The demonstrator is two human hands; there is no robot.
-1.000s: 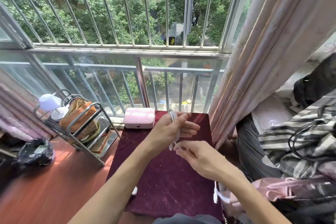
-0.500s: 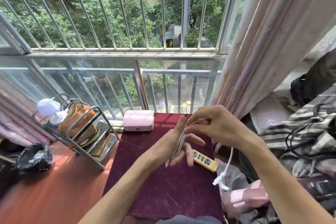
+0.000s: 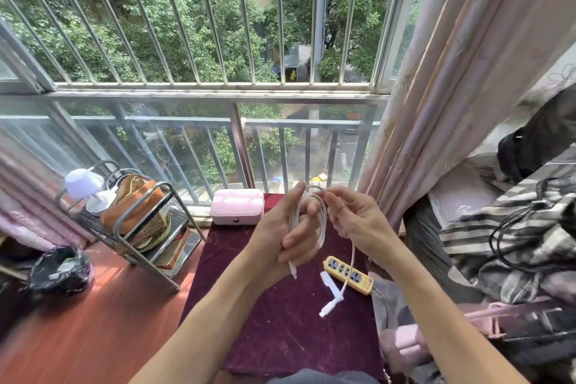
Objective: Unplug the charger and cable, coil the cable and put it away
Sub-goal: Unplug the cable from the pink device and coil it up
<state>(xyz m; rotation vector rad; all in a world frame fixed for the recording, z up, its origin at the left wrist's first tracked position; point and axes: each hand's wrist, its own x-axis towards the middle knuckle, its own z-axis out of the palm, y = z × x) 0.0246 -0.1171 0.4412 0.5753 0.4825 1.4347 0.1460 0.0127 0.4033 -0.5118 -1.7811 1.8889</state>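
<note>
Left hand (image 3: 280,240) closes around coiled white cable (image 3: 322,221); right hand (image 3: 358,218) pinches the limp, light loose run; likely best gripped near the dangling plug.

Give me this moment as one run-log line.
step: coiling | left hand: cable looped around fingers | right hand: feeding cable | loose tail: hanging over power strip | stowed: not yet

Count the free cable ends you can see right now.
2. One short end sticks out below the left hand, which has the cable looped round it. The other end hangs from the right hand, over the table near the power strip.
</note>
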